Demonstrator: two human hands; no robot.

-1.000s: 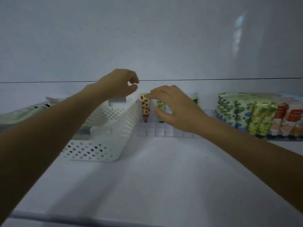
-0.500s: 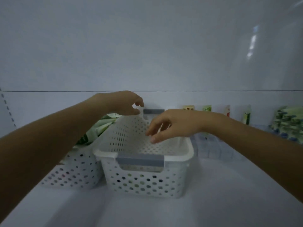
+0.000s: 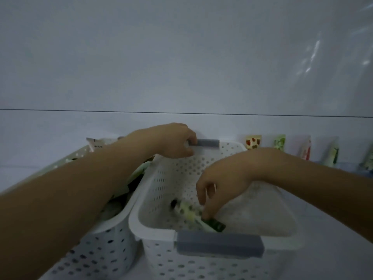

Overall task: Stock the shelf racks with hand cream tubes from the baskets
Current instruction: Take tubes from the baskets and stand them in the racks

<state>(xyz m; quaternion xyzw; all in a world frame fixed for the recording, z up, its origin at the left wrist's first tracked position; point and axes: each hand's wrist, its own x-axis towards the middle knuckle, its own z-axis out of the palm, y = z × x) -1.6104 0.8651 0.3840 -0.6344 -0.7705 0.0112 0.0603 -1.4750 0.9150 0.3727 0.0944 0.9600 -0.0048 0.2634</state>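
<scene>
A white perforated basket (image 3: 232, 239) with grey handles sits in front of me on the shelf. One green-patterned hand cream tube (image 3: 193, 214) lies on its floor. My right hand (image 3: 220, 182) reaches down into the basket and its fingertips pinch that tube near the dark green end. My left hand (image 3: 173, 140) grips the basket's far rim beside the rear grey handle (image 3: 207, 142). Several tubes (image 3: 253, 142) stand upright in a rack along the back wall at the right.
A second white perforated basket (image 3: 101, 245) stands against the first on the left, holding several greenish tubes partly hidden by my left arm. The white shelf back wall rises behind; bare shelf surface (image 3: 323, 265) lies to the right.
The view dropped toward the basket. My right hand went from hovering over the rim down to the basket floor and took hold of the tube. My left hand stayed on the far rim.
</scene>
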